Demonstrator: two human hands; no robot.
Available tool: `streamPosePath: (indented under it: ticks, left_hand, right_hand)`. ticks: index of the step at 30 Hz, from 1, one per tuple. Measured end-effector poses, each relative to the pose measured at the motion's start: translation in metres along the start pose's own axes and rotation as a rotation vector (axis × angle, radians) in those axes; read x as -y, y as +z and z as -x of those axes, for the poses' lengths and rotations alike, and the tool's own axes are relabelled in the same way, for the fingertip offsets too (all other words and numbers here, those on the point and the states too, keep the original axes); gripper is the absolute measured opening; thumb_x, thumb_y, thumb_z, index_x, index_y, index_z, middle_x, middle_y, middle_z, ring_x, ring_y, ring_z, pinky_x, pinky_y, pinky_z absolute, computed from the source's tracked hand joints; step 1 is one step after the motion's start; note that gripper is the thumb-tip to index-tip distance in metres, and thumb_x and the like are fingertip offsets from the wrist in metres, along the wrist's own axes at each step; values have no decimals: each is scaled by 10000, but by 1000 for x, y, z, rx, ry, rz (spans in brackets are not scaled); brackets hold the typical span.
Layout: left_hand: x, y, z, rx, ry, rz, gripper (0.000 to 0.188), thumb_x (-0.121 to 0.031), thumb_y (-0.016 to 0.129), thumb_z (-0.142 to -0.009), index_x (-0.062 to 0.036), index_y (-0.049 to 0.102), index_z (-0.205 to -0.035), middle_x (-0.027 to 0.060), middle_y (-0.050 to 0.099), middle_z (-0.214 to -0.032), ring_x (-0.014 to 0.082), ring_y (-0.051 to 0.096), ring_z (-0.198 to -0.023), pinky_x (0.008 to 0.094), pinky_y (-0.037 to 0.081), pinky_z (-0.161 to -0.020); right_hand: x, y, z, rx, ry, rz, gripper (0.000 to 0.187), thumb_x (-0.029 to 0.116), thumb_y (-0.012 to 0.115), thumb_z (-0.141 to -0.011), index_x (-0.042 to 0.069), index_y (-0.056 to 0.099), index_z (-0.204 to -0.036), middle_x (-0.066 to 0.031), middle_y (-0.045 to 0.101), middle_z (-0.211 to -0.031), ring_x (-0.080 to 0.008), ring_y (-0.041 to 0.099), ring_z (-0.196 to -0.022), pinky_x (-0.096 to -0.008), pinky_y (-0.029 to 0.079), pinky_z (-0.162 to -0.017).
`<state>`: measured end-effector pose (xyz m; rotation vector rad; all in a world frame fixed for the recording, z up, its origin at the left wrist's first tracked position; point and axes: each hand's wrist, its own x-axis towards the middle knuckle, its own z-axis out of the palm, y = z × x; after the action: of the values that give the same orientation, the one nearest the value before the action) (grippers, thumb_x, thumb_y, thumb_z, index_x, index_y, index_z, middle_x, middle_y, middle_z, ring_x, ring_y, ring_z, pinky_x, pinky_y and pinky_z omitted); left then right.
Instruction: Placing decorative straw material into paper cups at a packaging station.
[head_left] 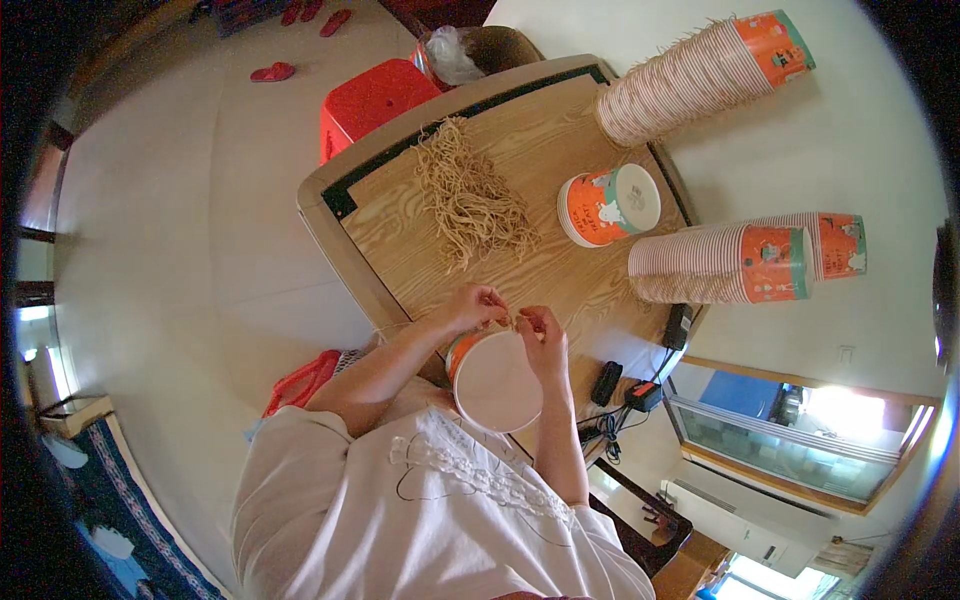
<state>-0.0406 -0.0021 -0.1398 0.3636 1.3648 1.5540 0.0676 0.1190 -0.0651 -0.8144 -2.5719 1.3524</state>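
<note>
A paper bucket [497, 383] with an orange printed side rests against my lap at the table edge, its wide white round end turned up toward me. At its far rim, my left hand [478, 307] and my right hand [540, 338] are close together, fingertips pinched on a thin tan cord. A loose strand of the cord [393, 329] trails beside my left forearm. Where the cord meets the rim is mostly hidden by my fingers. Beyond my hands, a tangled pile of tan cords [468, 195] lies on the wooden table [400, 255].
A short stack of orange buckets [598, 210] stands right of the cords. Long nested stacks of buckets with cords [690, 85] [700, 265] lie at the right. A black adapter [678, 325] and cables [605, 430] sit near my right arm. A red stool [375, 100] stands beyond the table's left edge.
</note>
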Motion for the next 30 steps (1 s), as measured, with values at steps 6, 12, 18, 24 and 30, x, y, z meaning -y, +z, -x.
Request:
streamPosePath:
  ticks: [6,12,18,24,30]
  left_hand:
    - [4,1,1,-28,-25,50,141,-157,613,-785,-40,603,-863,38,633,-770,107,564,-628,233,448,-526]
    - [2,-8,4,50,-52,44,136,-152,615,-784,-44,599,-865,28,626,-773,90,557,-658,225,436,-545]
    - [17,-11,1,60,97,31,152,-60,622,-731,-8,593,-871,71,626,-763,108,572,-615,240,472,-543]
    - [-16,8,11,82,48,-5,260,-74,640,-724,-30,590,-975,68,618,-830,124,577,-715,255,490,-635]
    - [-10,13,6,74,148,-77,223,-88,645,-716,-34,601,-928,63,621,-805,124,577,-725,268,488,-660]
  right_hand:
    - [0,-7,-9,222,17,99,198,204,595,-791,12,596,-836,-116,624,-759,-214,597,-696,-316,463,-643]
    - [-10,-7,-12,242,78,52,188,187,578,-776,2,610,-796,-115,611,-718,-173,574,-678,-309,447,-628]
    - [-11,-7,-14,246,120,40,191,188,572,-775,3,610,-798,-110,605,-690,-151,556,-648,-299,443,-608]
    - [-21,-5,-13,256,137,-1,166,137,570,-783,-20,607,-826,-44,594,-695,-93,524,-651,-232,420,-577]
    - [-26,-5,-11,232,74,60,163,134,567,-796,-20,606,-833,-49,597,-705,-94,529,-659,-235,425,-585]
